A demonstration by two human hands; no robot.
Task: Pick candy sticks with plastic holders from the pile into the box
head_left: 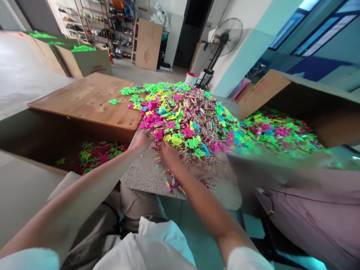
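Observation:
A big pile of small, bright plastic pieces (176, 140) in green, yellow, pink and blue lies on a speckled tabletop (140, 173), mixed with many small wrapped tubes (197, 112) that look like candy. My left hand (144, 139) is at the pile's near left edge, fingers drawn together beside a pink plastic piece (159, 135). Close to its right, my right hand (168, 154) has its fingers curled at the pile's front, next to yellow pieces. What lies between the fingertips of either hand is too small to make out. Loose tubes (168, 185) lie near the front edge.
A wooden board (84, 99) adjoins the tabletop at left, above an open carton (36, 131) holding more pieces. Another filled carton (309, 93) stands at right, near a co-worker's blurred arm and pink clothing (317, 210). Behind are a fan (226, 33) and shoe racks (98, 28).

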